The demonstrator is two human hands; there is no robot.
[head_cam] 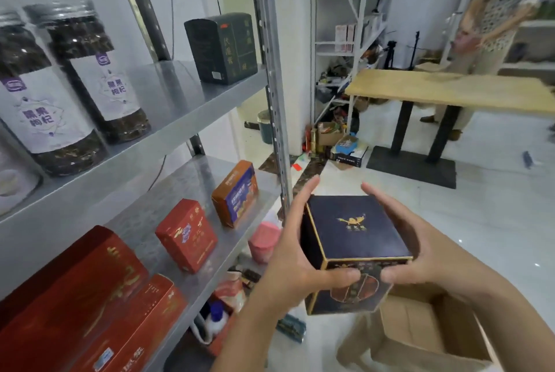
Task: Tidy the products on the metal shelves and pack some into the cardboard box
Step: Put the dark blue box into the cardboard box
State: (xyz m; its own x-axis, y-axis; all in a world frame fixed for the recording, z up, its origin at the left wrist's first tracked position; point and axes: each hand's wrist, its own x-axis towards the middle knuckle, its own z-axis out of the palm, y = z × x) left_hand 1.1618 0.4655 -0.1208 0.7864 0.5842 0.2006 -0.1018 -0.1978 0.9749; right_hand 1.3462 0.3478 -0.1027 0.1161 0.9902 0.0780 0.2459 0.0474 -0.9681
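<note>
1. Held up in mid-air, right now: a navy box [357, 230], clear of the metal shelves [180, 107], just off the right end of the lower shelf
2. Gripped from both sides: left hand [288, 254] on its left face, right hand [420, 251] on its right, fingers [303, 194] of each reaching up along the side walls, both thumbs pressed on the front face
3. Looks: square top, deep blue, thin gold trim along every edge, tilted so top and front face both show
4. On the top, a small gold emblem with a row of tiny gold characters under it, too small to read
5. On the front face, a red-orange rounded motif with gold lines, half hidden behind the thumbs
6. Below and to the right, on the floor: an open cardboard box [426, 338], flaps up
7. Upper shelf: two jars [99, 71] of dark dried fruit, white-and-purple labels reading 黑果枸杞; further along, a dark green box [222, 48], gold lettering not legible
8. Lower shelf: red boxes [186, 235] with gold script, and an orange box [235, 194] with a blue panel, print blurred
</note>
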